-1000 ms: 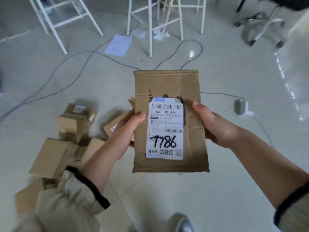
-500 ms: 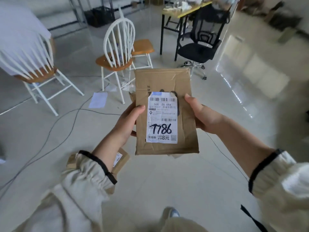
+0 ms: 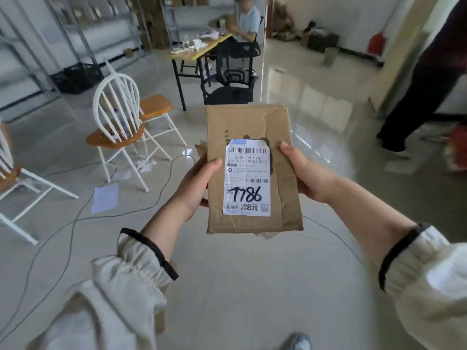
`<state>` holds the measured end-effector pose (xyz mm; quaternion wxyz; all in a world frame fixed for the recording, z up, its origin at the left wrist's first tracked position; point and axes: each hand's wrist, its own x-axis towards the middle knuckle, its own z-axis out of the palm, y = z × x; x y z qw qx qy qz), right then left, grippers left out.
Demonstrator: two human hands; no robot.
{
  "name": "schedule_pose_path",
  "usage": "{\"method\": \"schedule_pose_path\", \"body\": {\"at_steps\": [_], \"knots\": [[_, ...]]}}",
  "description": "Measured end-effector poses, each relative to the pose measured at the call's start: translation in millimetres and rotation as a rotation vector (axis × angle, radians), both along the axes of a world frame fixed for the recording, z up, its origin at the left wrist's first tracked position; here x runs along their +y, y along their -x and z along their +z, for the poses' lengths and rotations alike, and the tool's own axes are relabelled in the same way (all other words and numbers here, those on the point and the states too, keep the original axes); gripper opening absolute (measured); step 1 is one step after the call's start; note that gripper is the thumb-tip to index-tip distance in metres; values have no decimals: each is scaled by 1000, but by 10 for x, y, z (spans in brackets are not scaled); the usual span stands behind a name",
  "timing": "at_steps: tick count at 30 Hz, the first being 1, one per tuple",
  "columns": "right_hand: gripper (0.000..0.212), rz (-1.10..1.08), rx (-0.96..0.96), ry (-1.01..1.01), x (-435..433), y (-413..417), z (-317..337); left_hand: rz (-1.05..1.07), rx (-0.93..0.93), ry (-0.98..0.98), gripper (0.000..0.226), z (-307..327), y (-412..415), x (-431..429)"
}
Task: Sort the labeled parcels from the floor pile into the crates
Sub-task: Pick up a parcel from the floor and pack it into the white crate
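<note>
I see the parcel (image 3: 252,132), a flat, creased brown cardboard packet, held up in the air in front of me at mid-frame, its face turned to the camera and its long side upright. A white shipping label (image 3: 247,178) is stuck on its lower middle, with barcodes, the print "530- D5 094" and "1786" written large in black marker. My left hand (image 3: 195,185) has its grip on the parcel's left edge, thumb lying on the front just beside the label and the fingers behind, out of sight. My right hand (image 3: 305,173) has its grip on the right edge the same way, thumb pressed on the front near the label's upper corner. Both pale sleeves with dark cuffs are pushed up the forearms. Below the parcel is shiny tiled floor (image 3: 240,286), and the toe of a shoe (image 3: 298,342) shows at the bottom edge. A piece of brown cardboard (image 3: 161,314) peeks out beneath my left sleeve. To the left a dark cable (image 3: 75,222) runs over the floor past a sheet of paper (image 3: 104,198) and a white spindle-back chair (image 3: 116,117) with a wooden seat. Farther back stand a black office chair (image 3: 230,92) and a yellow-edged tabletop (image 3: 199,51) where a person (image 3: 246,24) sits. A black crate (image 3: 78,77) sits by the shelving on the left. Another person in dark trousers (image 3: 424,97) stands at the right.
</note>
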<state>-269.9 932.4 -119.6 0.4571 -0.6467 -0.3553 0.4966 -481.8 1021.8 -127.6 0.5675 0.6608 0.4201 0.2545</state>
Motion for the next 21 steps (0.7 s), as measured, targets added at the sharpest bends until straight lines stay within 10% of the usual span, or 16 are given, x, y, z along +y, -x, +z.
{"method": "schedule_pose_path", "body": {"at_steps": [11, 21], "knots": [[61, -599, 53, -27, -2445, -1490, 265, -518, -36, -7, 49, 237, -2282, -1535], [50, -1304, 87, -6, -5974, -2160, 362, -1193, -111, 148, 56, 95, -4474, -4686]]}}
